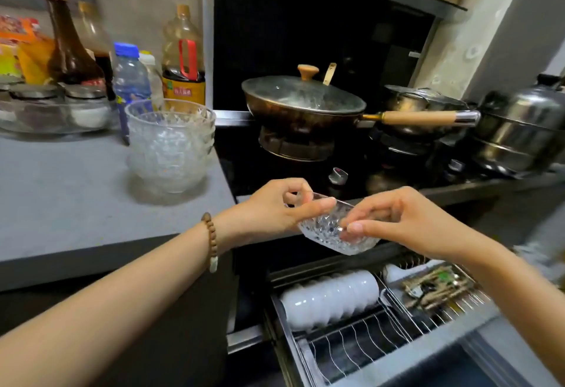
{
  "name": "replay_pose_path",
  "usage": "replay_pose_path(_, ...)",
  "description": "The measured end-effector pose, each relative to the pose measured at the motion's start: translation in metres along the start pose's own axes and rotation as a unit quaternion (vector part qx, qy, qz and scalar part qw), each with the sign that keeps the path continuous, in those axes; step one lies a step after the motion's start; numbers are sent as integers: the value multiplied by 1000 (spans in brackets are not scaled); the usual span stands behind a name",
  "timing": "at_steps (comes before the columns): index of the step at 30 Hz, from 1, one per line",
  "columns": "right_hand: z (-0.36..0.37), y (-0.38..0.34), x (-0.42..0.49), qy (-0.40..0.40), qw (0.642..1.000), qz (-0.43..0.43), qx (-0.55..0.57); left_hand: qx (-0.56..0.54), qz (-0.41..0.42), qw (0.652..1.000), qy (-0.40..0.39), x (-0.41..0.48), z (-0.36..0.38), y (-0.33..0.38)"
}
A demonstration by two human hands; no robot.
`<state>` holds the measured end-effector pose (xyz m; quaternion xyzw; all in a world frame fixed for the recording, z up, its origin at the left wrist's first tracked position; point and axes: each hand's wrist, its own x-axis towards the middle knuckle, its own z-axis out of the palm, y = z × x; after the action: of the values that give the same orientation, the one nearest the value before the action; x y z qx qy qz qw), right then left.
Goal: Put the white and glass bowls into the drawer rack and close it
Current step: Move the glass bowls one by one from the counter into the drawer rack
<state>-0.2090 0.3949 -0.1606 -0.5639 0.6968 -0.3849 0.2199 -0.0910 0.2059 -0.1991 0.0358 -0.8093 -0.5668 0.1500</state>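
Note:
A small cut-glass bowl (328,230) hangs tilted in the air above the open drawer rack (360,341). My left hand (275,211) pinches its near-left rim between thumb and fingers. My right hand (400,218) pinches the right rim. A stack of several glass bowls (171,142) stands on the grey counter (76,197) to the left. Several white bowls (330,298) lie on edge in a row at the back of the rack's left section; wire slots in front of them hold nothing.
The rack's right basket (440,292) holds chopsticks and small utensils. A lidded wok (305,105) with a wooden handle sits on the stove behind; steel pots (516,130) stand to the right. Bottles and jars (70,59) crowd the counter's back.

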Motion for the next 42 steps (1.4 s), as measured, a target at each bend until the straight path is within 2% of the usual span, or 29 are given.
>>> replay_pose_path(4, 9, 40, -28, 35, 994, 77, 67, -44, -62, 997, -31, 8, 45, -34)
replay_pose_path(8, 28, 84, -42, 48, 979, 157, 124, -54, -107, 993, -18, 10, 81, -86)
replay_pose_path(14, 71, 151, -44, 73, 918, 301, 247, -84, -142, 986, 20, -12, 121, -163)
replay_pose_path(18, 92, 184, -38, 67, 875, 384, 289, 20, -147, 989, 14, -34, 130, -205)
replay_pose_path(22, 104, 212, -28, 43, 843, 443, 301, 192, -143, 971, -11, -53, 135, -244)
replay_pose_path(27, 115, 236, -11, -39, 817, 496, 292, 296, -142, 943, -55, -66, 139, -279)
replay_pose_path(33, 129, 253, 4, -111, 797, 529, 268, 334, -124, 933, -55, -71, 143, -296)
replay_pose_path(42, 139, 264, 20, -126, 777, 548, 284, 332, -113, 935, -48, -72, 144, -299)
